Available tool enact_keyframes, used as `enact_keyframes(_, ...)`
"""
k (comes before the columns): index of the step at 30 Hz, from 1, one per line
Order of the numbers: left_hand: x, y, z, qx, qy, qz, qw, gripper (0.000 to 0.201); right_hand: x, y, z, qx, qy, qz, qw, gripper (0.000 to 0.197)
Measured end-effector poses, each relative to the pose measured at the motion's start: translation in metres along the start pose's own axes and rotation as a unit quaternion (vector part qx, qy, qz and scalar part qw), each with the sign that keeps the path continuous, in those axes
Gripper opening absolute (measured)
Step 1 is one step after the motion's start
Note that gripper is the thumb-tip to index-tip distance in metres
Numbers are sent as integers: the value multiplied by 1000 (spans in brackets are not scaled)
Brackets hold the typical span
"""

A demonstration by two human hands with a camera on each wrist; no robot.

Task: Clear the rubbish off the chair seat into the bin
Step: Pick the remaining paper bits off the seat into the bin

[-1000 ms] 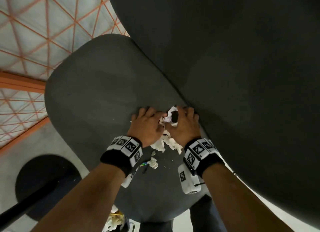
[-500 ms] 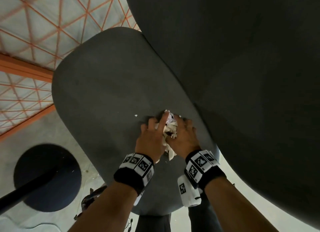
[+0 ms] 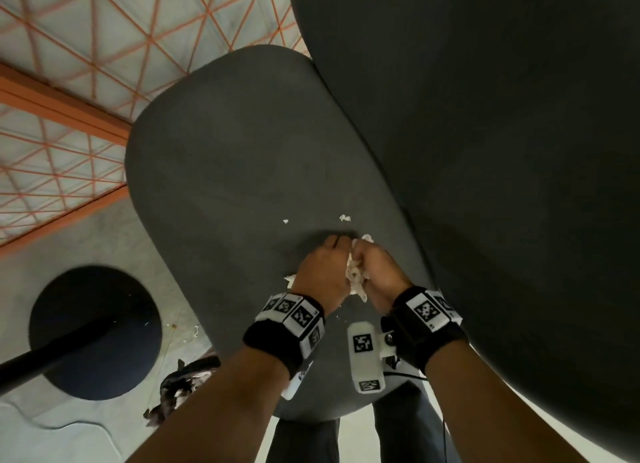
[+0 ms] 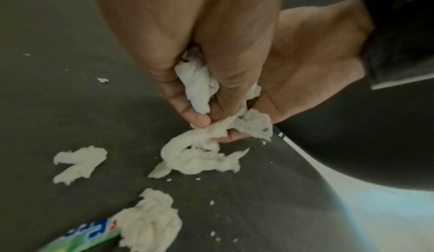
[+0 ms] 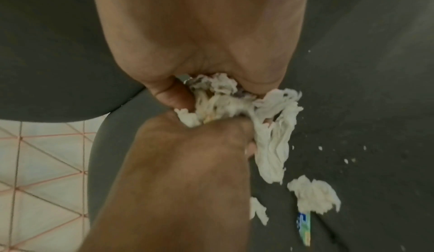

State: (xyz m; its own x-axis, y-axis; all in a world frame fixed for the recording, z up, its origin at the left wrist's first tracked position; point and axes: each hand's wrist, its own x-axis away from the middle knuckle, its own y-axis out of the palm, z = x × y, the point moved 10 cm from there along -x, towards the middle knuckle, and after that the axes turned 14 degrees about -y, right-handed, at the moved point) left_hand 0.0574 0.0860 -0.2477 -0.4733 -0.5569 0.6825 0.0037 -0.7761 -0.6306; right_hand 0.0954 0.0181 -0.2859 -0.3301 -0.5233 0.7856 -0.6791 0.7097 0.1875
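On the dark grey chair seat (image 3: 225, 171) both my hands are pressed together around a wad of white tissue (image 3: 355, 275). My left hand (image 3: 323, 272) curls its fingers round the tissue (image 4: 199, 88), and my right hand (image 3: 375, 272) grips the same wad (image 5: 223, 98) from the other side. Loose tissue pieces (image 4: 79, 161) lie on the seat beneath the hands, with another clump (image 4: 150, 222) beside a green and blue wrapper (image 4: 89, 237). Small white scraps (image 3: 344, 217) lie farther up the seat. No bin is in view.
The chair's dark backrest (image 3: 485, 151) rises close on the right. A black round base with a pole (image 3: 93, 331) stands on the floor at left. Dark crumpled litter (image 3: 183, 386) lies on the floor by the seat's front edge. Orange-lined tiles (image 3: 86, 47) cover the far floor.
Both hands have drawn the tissue together and toward the seat's front, closing round it. Small scraps are left behind where the hands were.
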Motion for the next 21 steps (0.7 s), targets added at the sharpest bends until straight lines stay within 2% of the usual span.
enact_keyframes(2,6,-4,4,26,9,22,999,36,4,8,3,-48,7,-25,998,13)
enact_keyframes(5,13,-14,3,77,7,56,995,34,8,14,1,-79,5,-65,995,17)
enact_keyframes(7,18,-17,2,56,6,70,996,36,10,13,0,-91,6,-81,993,16)
enact_keyframes(10,24,-11,-3,36,-4,56,998,47,9,8,2,-96,4,-57,994,18)
enact_keyframes(13,31,-10,-5,108,10,37,993,67,5,4,4,-105,3,-23,994,19)
enact_keyframes(15,37,-14,-16,169,-7,24,985,74,2,3,4,-137,5,-14,990,17)
enact_keyframes(17,45,-17,-30,253,-32,2,967,67,-1,-1,2,-168,2,11,986,13)
enact_keyframes(19,54,-19,-40,314,-54,1,948,44,0,-3,-2,-173,-12,21,985,16)
enact_keyframes(21,59,-21,-44,336,-72,21,939,18,5,4,-6,-158,-19,-10,987,18)
